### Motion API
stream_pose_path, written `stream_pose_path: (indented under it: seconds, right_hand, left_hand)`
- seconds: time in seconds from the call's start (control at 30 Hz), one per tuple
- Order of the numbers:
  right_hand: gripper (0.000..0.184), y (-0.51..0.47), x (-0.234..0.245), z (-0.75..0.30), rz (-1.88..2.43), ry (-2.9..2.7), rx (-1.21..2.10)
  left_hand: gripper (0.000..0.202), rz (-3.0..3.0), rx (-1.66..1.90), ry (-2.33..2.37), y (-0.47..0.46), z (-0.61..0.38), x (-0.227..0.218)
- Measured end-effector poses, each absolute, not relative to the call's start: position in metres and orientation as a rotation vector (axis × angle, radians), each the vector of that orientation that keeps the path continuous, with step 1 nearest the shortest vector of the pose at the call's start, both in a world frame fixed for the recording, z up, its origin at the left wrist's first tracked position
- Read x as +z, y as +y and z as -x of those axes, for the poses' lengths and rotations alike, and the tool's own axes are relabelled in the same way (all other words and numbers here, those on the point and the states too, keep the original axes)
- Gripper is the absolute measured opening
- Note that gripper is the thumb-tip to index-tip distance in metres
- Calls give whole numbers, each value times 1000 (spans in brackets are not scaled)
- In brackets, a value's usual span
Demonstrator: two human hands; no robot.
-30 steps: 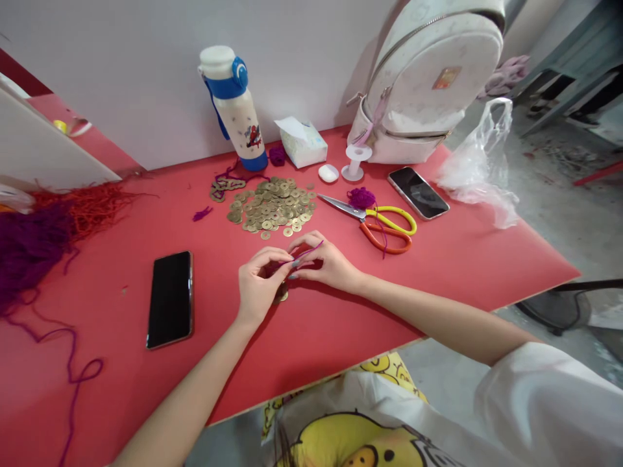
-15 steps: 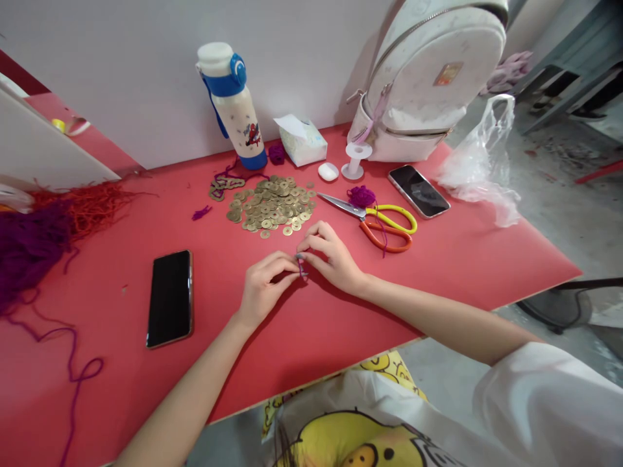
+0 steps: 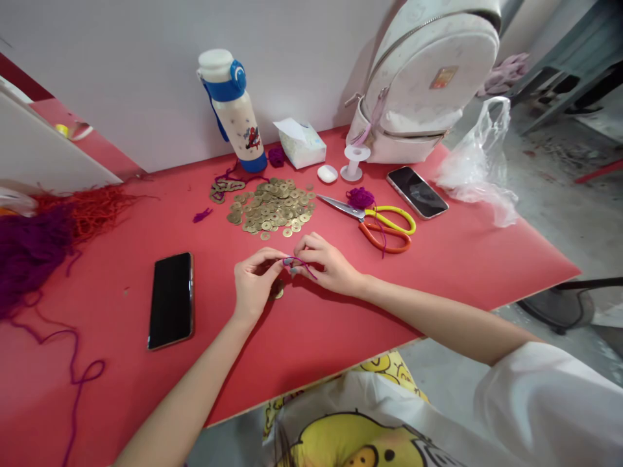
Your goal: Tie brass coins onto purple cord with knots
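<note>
Left hand (image 3: 252, 285): thumb and forefinger pinching purple thread (image 3: 300, 263) | Right hand (image 3: 327, 263): fingertips pinching the same thread, hands meeting above red table (image 3: 438, 259) | Change: thread now loops out between the fingertips; brass coin (image 3: 277, 290), hidden half a second ago, shows just under the left fingers | Nearby: coin pile (image 3: 270, 207), scissors (image 3: 382, 226), black phone (image 3: 170, 299).

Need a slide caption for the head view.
Left hand and right hand pinch a purple cord by a coin on the red table.
</note>
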State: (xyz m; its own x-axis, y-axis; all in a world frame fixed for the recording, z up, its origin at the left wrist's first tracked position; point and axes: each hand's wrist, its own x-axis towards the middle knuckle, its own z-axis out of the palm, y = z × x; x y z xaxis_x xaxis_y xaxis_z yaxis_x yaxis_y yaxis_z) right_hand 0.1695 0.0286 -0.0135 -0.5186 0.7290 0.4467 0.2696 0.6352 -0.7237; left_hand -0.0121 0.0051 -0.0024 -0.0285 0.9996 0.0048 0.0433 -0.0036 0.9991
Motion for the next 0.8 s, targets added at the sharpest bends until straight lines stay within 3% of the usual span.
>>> stream_pose_path:
  seconds: [0.3,0.53,0.8]
  right_hand:
    - [42,31,-10,-172,837,-1899,945]
    - [35,33,-13,-170,813,-1890,946]
    - [22,20,-7,-169,844,-2214,781]
  left_hand:
    - [5,-1559,1137,1200,5,12,3]
    - [18,-1245,1216,1005,3,11,-2]
    - [34,-942,1345,1168,4,4,1]
